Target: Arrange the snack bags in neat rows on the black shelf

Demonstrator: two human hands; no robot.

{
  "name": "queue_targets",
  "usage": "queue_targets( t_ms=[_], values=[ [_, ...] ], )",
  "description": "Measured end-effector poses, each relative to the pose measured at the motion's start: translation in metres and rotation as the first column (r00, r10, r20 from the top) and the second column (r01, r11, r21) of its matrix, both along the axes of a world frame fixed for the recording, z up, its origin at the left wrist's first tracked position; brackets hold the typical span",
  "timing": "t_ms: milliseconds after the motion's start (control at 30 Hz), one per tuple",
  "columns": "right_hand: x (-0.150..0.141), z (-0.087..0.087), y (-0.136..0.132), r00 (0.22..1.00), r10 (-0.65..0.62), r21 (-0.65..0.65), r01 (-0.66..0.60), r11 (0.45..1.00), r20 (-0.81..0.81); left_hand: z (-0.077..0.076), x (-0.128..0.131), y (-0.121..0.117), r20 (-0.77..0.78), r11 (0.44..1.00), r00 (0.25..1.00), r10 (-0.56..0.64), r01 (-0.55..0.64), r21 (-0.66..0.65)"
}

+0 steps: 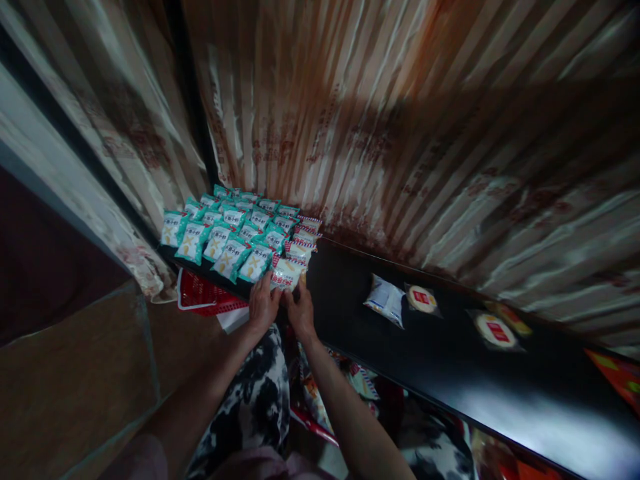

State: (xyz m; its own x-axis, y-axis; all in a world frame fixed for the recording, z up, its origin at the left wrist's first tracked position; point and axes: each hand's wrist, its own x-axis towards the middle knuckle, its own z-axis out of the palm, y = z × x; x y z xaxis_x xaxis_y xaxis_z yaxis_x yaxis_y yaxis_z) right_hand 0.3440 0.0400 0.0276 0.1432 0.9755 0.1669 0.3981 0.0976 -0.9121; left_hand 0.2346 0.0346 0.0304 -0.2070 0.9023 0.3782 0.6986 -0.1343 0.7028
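Between my two hands is a small white snack bag with a red-striped edge (287, 272), at the front end of a column of similar bags. My left hand (263, 305) pinches its lower left side. Gripping the lower right corner, my right hand (301, 312) has its thumb close to the left one. Behind it, more red-striped snack bags (299, 251) lean in a line toward the curtain. To the left, several rows of teal-and-white snack bags (233, 257) stand tilted on the black shelf (340, 287).
A silvery-white packet (385, 300) and round wrapped crackers (421, 299) lie farther right on the shelf. Pleated curtains (350, 120) hang behind. Below are a red basket (200, 293) and more packets (363, 383) near my legs.
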Motion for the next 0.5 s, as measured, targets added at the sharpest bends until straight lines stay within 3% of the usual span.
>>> queue_targets(
  t_ms=[233,500],
  values=[
    [-0.001,-0.011,0.002,1.0,-0.028,-0.034,0.027,0.999,-0.012,-0.013,-0.003,0.001,-0.008,0.999,1.0,-0.03,0.03,-0.014],
    [-0.004,-0.013,0.006,0.999,-0.044,0.013,0.045,0.999,-0.02,-0.01,-0.005,0.009,-0.088,0.998,0.995,-0.055,0.058,0.034]
  ],
)
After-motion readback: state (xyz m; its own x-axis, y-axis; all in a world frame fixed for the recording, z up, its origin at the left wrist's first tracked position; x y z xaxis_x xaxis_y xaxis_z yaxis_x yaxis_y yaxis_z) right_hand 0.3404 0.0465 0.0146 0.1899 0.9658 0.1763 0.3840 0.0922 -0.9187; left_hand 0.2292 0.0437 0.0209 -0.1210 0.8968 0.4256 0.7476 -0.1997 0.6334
